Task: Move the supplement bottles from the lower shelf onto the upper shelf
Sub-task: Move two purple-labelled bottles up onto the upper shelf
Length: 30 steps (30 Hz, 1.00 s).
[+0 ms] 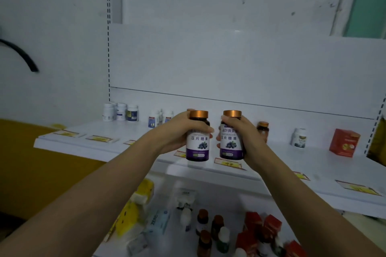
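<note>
At the upper shelf [277,159], left hand [174,131] and right hand [249,139] clamp 2 upright copper-capped, purple-labelled bottles [197,142] [230,142].

L-hand bottle [198,142] & R-hand bottle [230,141] labels: 压片糖果; R also 叶黄素, prob.

Your left forearm [100,190] and right forearm [309,194] are both bare, uncovered for the whole length in view, from the near frame edge to the wrists. Both are slim and smooth. They look broad near the camera and narrow farther off, stretched by the wide lens. Your left hand [177,131] and right hand [244,137] are bare too. The fingers [205,128] are slender. Nails are too blurred and dim to tell. The light is low, with shade along the undersides of both arms.
</note>
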Available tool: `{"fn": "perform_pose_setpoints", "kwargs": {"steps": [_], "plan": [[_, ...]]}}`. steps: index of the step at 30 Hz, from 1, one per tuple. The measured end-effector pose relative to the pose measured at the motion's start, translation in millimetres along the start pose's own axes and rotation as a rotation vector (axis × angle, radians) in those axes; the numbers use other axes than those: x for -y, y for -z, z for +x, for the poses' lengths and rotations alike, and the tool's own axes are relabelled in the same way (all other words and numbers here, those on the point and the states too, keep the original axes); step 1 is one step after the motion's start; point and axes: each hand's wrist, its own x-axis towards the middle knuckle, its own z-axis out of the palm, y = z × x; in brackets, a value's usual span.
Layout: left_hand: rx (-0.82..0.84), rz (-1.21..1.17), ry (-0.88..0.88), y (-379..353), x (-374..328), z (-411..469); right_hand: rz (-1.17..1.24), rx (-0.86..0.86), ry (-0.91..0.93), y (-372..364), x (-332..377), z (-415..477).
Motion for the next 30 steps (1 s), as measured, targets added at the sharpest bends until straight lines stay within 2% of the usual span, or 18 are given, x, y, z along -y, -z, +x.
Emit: {"fn": "perform_pose_setpoints", "kwargs": {"steps": [6,12,16,19,22,27,30], "plan": [[-0.069,0.036,-0.005,46,6,20,-0.031,0.053,-0.040,-27,-10,42],[-0.185,0.093,-0.026,90,27,68,-0.085,0.013,-0.103,-40,-33,97],[-0.230,0.168,-0.071,118,49,114,-0.253,-0.016,-0.093,-30,-62,144],[-0.256,0.241,-0.014,126,66,147,-0.420,-0.049,-0.149,-21,-86,175],[-0.243,0.316,0.038,132,77,178,-0.577,-0.031,-0.227,-15,-97,200],[-0.226,0.392,0.003,146,95,219,-0.739,-0.055,-0.229,-7,-103,237],[-0.201,0.552,-0.033,151,103,234,-0.905,-0.111,-0.226,-6,-110,256]]}}
